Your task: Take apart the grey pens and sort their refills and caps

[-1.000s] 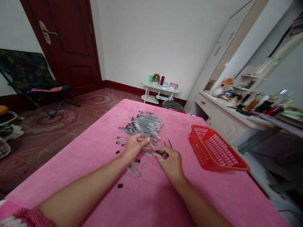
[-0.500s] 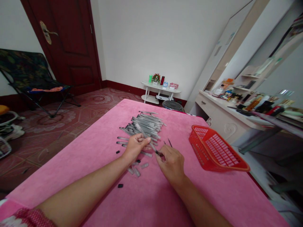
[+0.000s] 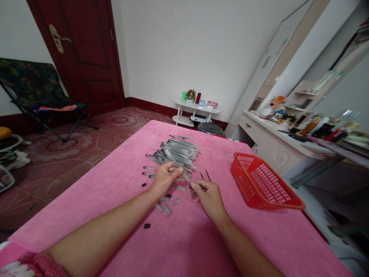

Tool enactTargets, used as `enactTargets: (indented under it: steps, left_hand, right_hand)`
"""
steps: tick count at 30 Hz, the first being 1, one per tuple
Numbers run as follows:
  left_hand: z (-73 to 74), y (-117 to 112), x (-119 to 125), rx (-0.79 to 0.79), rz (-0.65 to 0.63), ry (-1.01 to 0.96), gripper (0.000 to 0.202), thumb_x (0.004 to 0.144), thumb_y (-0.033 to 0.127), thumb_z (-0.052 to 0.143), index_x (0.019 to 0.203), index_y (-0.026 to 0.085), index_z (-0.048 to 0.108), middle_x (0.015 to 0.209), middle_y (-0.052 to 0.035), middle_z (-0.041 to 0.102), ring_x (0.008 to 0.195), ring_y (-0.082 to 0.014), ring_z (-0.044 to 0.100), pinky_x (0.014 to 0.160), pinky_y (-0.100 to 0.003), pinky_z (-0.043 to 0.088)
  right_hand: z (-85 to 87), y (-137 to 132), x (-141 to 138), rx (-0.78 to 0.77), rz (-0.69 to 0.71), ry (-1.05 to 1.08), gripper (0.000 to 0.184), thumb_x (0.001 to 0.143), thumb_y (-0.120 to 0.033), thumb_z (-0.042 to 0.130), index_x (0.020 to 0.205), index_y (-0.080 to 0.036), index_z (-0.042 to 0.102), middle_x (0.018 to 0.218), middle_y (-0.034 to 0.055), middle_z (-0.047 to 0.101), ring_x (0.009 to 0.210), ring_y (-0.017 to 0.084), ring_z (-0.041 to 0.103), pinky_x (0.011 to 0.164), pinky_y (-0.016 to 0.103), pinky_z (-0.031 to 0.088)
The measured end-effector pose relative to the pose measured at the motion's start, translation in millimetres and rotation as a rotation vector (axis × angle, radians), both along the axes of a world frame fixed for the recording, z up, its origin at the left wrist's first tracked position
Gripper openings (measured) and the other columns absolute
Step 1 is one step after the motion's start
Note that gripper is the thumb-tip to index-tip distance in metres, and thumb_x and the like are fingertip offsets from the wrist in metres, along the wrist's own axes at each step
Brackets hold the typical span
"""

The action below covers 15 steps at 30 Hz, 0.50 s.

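A translucent pen (image 3: 186, 177) slants between my two hands above the pink cloth. My left hand (image 3: 164, 180) is closed around its barrel, the thumb lying along the top. At the pen's near end, my right hand (image 3: 211, 197) pinches with thumb and fingers; the tip itself is hidden there. Just beyond my hands lies a heap of similar grey-clear pens (image 3: 180, 151) with dark ends. Several clear pen caps (image 3: 166, 209) are scattered close to my left wrist, along with small black end pieces (image 3: 147, 226). Two thin dark sticks (image 3: 208, 175) lie past my right hand.
A red plastic basket (image 3: 243, 181) stands on the right of the pink-covered table (image 3: 115, 181). Farther right is a dresser (image 3: 271, 142) crowded with bottles. A folding chair (image 3: 54, 104) is at the far left, and a low white stand (image 3: 184, 104) by the back wall.
My right hand has turned and its fingers have shifted at the pen's near end, covering the dark tip seen before. My left hand keeps its hold.
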<state>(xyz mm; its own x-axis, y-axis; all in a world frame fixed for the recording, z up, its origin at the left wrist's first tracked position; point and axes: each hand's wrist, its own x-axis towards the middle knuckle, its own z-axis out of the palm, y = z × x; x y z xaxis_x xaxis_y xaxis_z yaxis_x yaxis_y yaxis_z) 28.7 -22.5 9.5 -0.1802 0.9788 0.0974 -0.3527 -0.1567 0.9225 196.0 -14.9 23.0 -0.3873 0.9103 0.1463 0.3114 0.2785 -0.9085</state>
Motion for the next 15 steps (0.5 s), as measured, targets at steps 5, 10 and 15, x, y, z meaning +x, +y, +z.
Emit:
enactTargets:
  steps: [5,10,15]
  left_hand:
    - [4.0,-2.0,2.2,-0.024,0.012,0.008,0.035,0.063,0.04,0.073,0.078,0.013,0.057,0.066,-0.0001,0.064,0.061,-0.0157,0.065,0.058,-0.027,0.054]
    - [3.5,0.5,-1.7,-0.035,0.061,0.017,0.036,0.062,0.041,0.074,0.075,0.013,0.055,0.064,0.0017,0.062,0.058,-0.0125,0.062,0.057,-0.026,0.055]
    - [0.5,2.8,-6.9,-0.006,0.09,0.023,0.034,0.067,0.042,0.07,0.074,0.013,0.054,0.064,0.0017,0.061,0.056,-0.0112,0.062,0.055,-0.023,0.054]
  right_hand:
    - [-2.3,-0.3,0.4,0.018,-0.045,0.01,0.022,0.077,-0.032,0.057,0.062,-0.016,0.063,0.055,0.0006,0.06,0.049,0.013,0.052,0.047,0.024,0.04]
    - [1.6,-3.5,0.1,0.215,-0.127,-0.141,0.01,0.07,-0.028,0.064,0.067,-0.018,0.065,0.062,0.0006,0.064,0.053,0.013,0.055,0.052,0.023,0.041]
    - [3.8,-7.8,1.2,0.438,-0.105,-0.387,0.008,0.072,-0.026,0.061,0.067,-0.02,0.063,0.062,-0.001,0.063,0.054,0.011,0.054,0.053,0.022,0.038]
